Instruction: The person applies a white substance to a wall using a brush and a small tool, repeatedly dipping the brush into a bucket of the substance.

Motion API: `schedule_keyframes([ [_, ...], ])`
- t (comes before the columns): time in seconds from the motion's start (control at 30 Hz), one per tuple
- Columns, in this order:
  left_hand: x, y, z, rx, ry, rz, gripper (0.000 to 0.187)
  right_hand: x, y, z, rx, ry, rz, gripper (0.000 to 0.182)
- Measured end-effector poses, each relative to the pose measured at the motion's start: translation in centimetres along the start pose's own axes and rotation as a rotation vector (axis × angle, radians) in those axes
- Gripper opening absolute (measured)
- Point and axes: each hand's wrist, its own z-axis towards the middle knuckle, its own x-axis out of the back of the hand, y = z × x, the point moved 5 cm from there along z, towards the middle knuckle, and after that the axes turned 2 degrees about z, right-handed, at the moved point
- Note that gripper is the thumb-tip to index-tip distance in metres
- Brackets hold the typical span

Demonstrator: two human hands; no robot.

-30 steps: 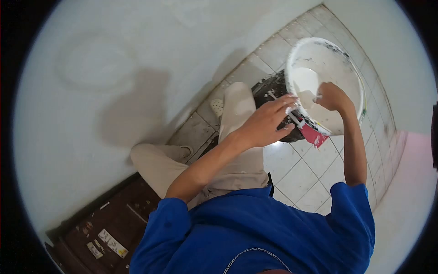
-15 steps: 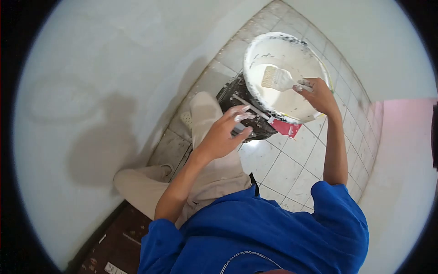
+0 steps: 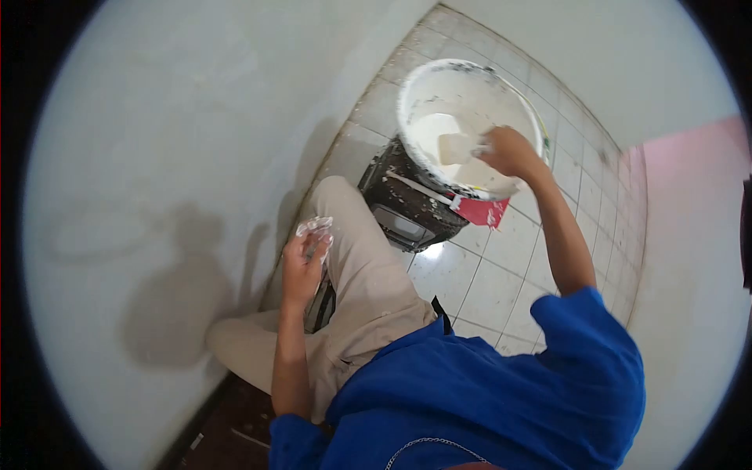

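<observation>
So the right hand point(image 3: 511, 153) has its fingers closed around a brush point(image 3: 454, 149), thumb side toward the bristles. The grip hides most of the handle, so I can't tell exactly how each finger sits.

The brush is inside the mouth of the bucket point(image 3: 462, 92), over the white paint point(image 3: 427, 130). Looks to me like the step in hand is working the brush at the paint, but I can't tell if the bristles actually touch it. Any move out of there calls for a firm hold on the handle and a lift high enough to clear the rim.

Bristle end points toward the left wall point(image 3: 157, 117), handle runs back into the right hand. Long axis goes pretty much side to side across the bucket mouth.

Left hand point(image 3: 301, 266) is up near the knee point(image 3: 337, 196), well apart from the bucket. Its fingers are half open, a bit bent and smeared white, and I can't see anything in them.

Further out, the bucket is toward the far corner of the tiled floor point(image 3: 446, 278), in the strip between the two walls. At its near side there's a red scraper point(image 3: 482, 211), pale handle toward the left wall, red blade toward the right. It's over a dark, paint-spotted box point(image 3: 429, 210). Can't tell if the bucket is on that box or just beside it.
</observation>
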Motion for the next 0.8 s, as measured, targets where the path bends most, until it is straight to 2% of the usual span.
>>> schedule_keyframes([
  [0.03, -0.5, 0.1, 0.0, -0.010, -0.022, 0.011, 0.025, -0.8, -1.1, 1.0, -0.053, -0.203, -0.049, 0.032],
  [0.07, -1.2, 0.3, -0.1, -0.022, -0.037, 0.023, 0.026, -1.8, -1.7, 1.9, -0.041, -0.293, -0.083, 0.030],
  [0.13, -2.8, 0.9, 0.1, -0.031, -0.076, 0.087, 0.029, -2.2, -2.9, 2.6, 0.051, -0.338, -0.128, 0.028],
  [0.23, -6.3, 3.9, 0.9, -0.137, -0.175, 0.247, 0.033, -2.5, -3.1, 3.3, 0.047, -0.369, -0.132, 0.028],
  [0.33, -10.0, 8.2, 2.3, -0.434, -0.236, 0.406, 0.035, -0.3, -2.6, 2.3, -0.018, -0.314, -0.051, 0.030],
  [0.43, -13.0, 8.9, 4.0, -0.546, -0.279, 0.536, 0.037, 0.8, -1.4, 1.2, -0.057, -0.291, 0.015, 0.032],
  [0.57, -15.9, 8.1, 5.4, -0.538, -0.303, 0.519, 0.051, -1.4, -0.1, 1.9, -0.001, -0.258, -0.081, 0.020],
  [0.67, -16.7, 6.4, 5.4, -0.578, -0.312, 0.600, 0.062, -2.9, -0.3, 2.7, 0.024, -0.335, -0.102, 0.018],
  [0.8, -16.5, 6.3, 5.7, -0.546, -0.312, 0.601, 0.065, -2.6, -0.6, 2.7, 0.044, -0.348, -0.089, 0.017],
])
